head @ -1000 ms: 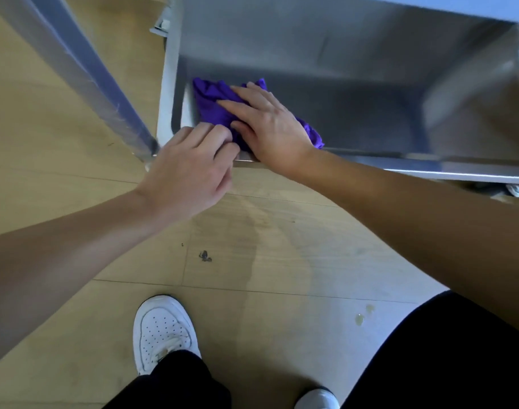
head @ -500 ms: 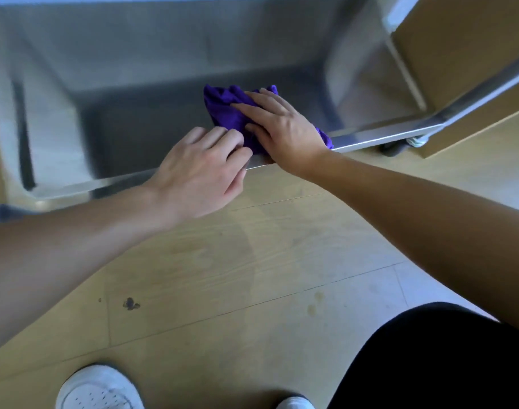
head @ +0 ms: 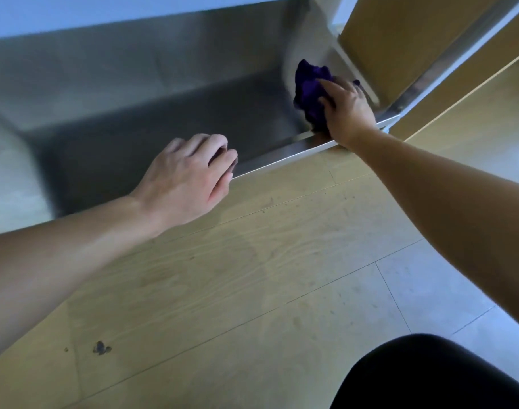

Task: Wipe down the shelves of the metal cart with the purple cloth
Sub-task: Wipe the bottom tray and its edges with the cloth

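Note:
The purple cloth (head: pixel 309 87) lies bunched at the right end of the metal cart's bottom shelf (head: pixel 164 113), up against the right side wall. My right hand (head: pixel 348 112) presses on it with the fingers laid across the cloth, the wrist crossing the front rim (head: pixel 282 156). My left hand (head: pixel 187 181) is further left at the same rim, its fingers curled over the edge. The upper shelf's underside shows as a pale band along the top.
A slanted metal cart post (head: pixel 459 51) and a wooden panel (head: pixel 400 33) stand to the right of the shelf. Wood-look floor (head: pixel 252 276) runs in front, with a small dark stain (head: pixel 100 347). My black-trousered knee (head: pixel 429 376) fills the lower right.
My right hand slid the cloth rightward along the shelf from near the left hand to the right wall. The hands are now far apart. The view shifted as well.

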### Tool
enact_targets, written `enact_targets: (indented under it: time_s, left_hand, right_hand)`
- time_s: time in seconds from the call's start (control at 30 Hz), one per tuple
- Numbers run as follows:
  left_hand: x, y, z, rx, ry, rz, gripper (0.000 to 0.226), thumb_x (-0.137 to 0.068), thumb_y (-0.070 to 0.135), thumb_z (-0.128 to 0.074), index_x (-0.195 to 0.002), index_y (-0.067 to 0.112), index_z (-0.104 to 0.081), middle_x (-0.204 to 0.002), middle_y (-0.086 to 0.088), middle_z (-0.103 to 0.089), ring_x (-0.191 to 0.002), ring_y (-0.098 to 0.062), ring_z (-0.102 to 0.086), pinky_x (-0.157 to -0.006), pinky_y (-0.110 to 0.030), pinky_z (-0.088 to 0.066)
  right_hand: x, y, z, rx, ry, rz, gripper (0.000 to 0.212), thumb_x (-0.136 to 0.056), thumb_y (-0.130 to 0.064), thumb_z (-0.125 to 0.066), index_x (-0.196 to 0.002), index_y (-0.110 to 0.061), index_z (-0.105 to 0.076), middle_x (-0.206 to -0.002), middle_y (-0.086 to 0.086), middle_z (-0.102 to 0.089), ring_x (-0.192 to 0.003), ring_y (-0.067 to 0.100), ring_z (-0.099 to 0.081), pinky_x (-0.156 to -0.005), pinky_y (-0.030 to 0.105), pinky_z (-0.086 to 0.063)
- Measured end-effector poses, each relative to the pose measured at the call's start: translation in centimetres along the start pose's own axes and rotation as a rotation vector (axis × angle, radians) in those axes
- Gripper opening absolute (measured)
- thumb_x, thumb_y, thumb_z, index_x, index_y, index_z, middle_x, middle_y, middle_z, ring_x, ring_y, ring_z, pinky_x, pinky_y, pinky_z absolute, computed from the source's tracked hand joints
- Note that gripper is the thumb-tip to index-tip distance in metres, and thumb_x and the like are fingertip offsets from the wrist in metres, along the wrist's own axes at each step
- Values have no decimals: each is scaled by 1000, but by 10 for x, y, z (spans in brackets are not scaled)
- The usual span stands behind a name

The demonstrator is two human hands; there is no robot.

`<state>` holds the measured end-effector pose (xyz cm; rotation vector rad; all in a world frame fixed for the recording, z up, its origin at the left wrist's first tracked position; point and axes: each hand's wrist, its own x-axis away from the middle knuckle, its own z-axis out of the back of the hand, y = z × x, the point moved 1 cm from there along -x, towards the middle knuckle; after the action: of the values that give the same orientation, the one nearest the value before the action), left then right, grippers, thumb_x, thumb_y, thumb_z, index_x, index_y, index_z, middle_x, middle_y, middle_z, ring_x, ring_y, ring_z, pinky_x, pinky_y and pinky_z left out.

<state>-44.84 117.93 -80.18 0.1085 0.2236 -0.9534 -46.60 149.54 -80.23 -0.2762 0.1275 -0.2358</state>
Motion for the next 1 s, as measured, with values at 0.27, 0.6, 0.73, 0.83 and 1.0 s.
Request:
enact_targets:
  time_s: [0.27, 0.6, 0.73, 0.83, 1.0]
  left_hand:
    - [-5, -5, 10, 56, 55, 57, 33, -99, 29, -37, -96, 11, -64, -102, -4, -61, -85, -27, -57, -69, -43, -45]
    - [-19, -17, 11, -69, -1, 390, 51, -99, 45, -35, -101, 0, -58, -102, -18, -55, -92, -37, -54, -67, -43, -43]
    - [-28, -10, 4, 25, -34, 434, 54, -99, 46, -39, -102, -4, -60, -107, -21, -51, -99, -39, -49, -79, -46, -42]
    - [-31, -7, 3, 251, 22, 471, 41, -98, 39, -47, -109, 1, -58, -110, -20, -51, -105, -37, -48, -91, -43, -40]
    - [-32, -11, 11, 713, 94, 621, 23, -93, 19, -55, -116, 12, -52, -107, -2, -61, -99, -21, -57, -82, -28, -42]
  right_hand:
    - [44, -94, -35, -99, -59, 321, 41, -96, -29, -47, -134, -18, -58, -143, 11, -51, -135, 38, -41, -116, 46, -29]
    - [61, -100, 10, 47, -141, -18, 68, -87, -70, -47, -127, -16, -57, -127, 13, -51, -120, 34, -43, -96, 41, -42]
    - [67, -111, 4, 79, -173, 31, 61, -90, -68, -41, -121, -19, -61, -118, 11, -54, -112, 31, -46, -90, 41, -43]
    - [63, -121, -2, -103, -148, 62, 45, -92, -52, -54, -118, -15, -55, -111, 4, -57, -106, 27, -52, -90, 41, -46]
    - [61, -133, -6, -521, -144, 119, 22, -90, -18, -62, -106, -11, -48, -94, -10, -59, -77, 6, -55, -73, 12, -41]
